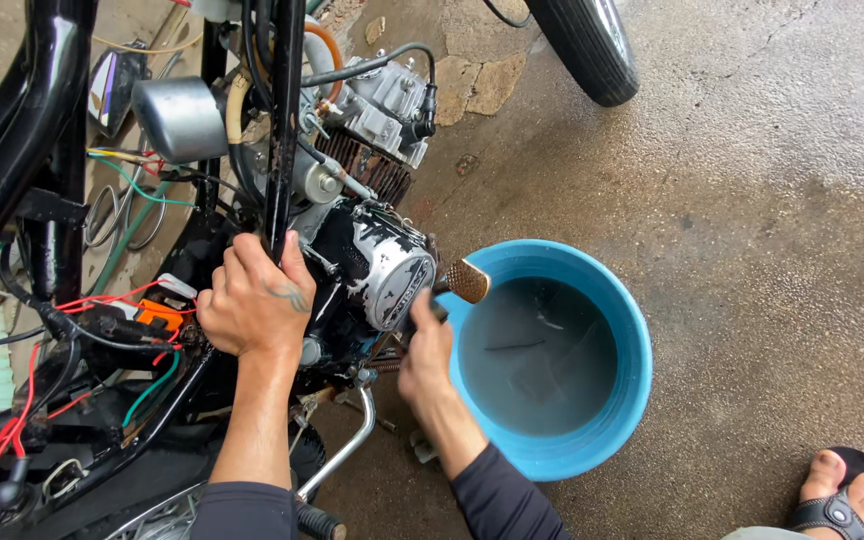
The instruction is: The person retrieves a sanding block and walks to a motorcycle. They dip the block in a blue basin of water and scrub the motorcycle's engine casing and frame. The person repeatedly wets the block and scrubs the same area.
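On wet concrete floor (752, 200), stripped motorcycle frame (12, 130) fills the left of view, 1 tyre (584, 45) at top. Engine (377, 110) sits mid-frame, chrome side cover (392, 275) facing me. Just right of it, blue basin (632, 340) of murky water, rim near the cover.

My left hand (252, 300) is clamped around the black down tube (285, 120), bracing. My right hand (427, 355) is closed on a brush handle; brush (467, 281) head sits just beside the cover edge, above the basin rim.

My take: keep bristles flat on the cover, short strokes, runoff toward the basin. Keep water off the loose red and green wiring (142, 330) at left. Sandalled foot (847, 500) bottom right, well apart.
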